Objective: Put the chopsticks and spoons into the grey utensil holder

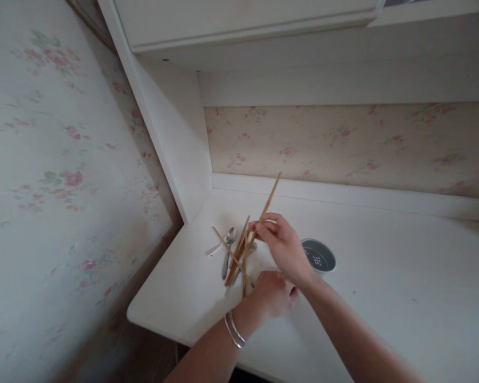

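At least one pale chopstick (273,192) is pinched between the thumb and fingers of the right hand (281,246), slanted so that its far tip is raised above the grip; whether a second is held with it cannot be told. By way of progress, only this much can be counted as lifted. To the left of the grip and below it, a bundle of darker chopsticks (237,254) is left lying, crossed by a thin light stick (223,240). Within and beside that bundle, metal spoons (231,233) are seen, unsorted and partly covered. Below the grip, the left hand (272,293) is passed close to the right wrist; it is blurred and its fingertips are hidden, so whether anything is pinched there cannot be told. To the right of the grip, a grey cup (318,248) with a pierced base is set apart, and no chopstick or spoon is seen inside it. All of this is carried by the white worktop (387,276).
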### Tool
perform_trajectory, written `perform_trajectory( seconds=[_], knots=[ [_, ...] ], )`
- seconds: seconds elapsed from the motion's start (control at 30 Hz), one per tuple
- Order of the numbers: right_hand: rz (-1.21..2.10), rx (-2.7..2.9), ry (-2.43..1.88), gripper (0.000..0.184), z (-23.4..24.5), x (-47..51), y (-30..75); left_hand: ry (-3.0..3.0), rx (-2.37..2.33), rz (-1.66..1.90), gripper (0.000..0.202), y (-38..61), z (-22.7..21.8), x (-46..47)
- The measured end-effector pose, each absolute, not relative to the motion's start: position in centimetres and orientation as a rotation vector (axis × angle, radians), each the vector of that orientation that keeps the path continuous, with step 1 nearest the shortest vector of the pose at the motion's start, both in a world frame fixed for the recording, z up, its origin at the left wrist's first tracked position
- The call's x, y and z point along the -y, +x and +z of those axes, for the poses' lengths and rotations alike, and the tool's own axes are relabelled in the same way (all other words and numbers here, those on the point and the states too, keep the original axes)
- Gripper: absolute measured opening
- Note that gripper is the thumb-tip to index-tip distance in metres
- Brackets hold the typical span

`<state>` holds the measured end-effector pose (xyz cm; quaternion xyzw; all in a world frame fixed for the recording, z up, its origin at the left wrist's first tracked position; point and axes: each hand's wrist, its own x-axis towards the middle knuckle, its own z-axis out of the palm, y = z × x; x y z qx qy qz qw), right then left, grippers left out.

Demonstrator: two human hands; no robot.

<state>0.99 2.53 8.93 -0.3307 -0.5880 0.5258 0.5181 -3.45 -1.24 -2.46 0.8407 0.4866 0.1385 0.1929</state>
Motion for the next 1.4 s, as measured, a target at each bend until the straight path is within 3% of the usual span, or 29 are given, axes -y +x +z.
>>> perform_trajectory(
  seconds=[0.17, 0.33, 0.5, 0.7, 1.13, 1.4],
  knots=[
    [0.965, 1.214, -0.868, 0.045, 11.9, -4.3, 7.3, 2.459, -1.414, 0.374, 0.034, -3.7, -1.6, 1.7],
    [0.901, 1.042, -1.030, 0.026, 11.2, -5.7, 12.0, 2.492, -1.430, 0.381, 0.033, -3.7, -1.4, 1.8],
    [0.846, 0.976, -1.046, 0.027, 9.5, -5.4, 14.1, 2.500, -1.439, 0.397, 0.034, -3.5, -1.3, 1.8],
    [0.659, 0.852, -0.892, 0.016, 9.4, -4.9, 15.5, 2.476, -1.446, 0.365, 0.036, -3.4, -1.1, 1.8],
    [0.682, 1.216, -1.324, 0.037, 3.4, -4.9, 16.3, 2.502, -1.478, 0.307, 0.032, -3.2, -1.0, 1.8],
    [0.693, 1.340, -1.422, 0.038, 2.0, -4.3, 15.9, 2.511, -1.479, 0.337, 0.035, -3.1, -1.3, 1.9]
  ],
)
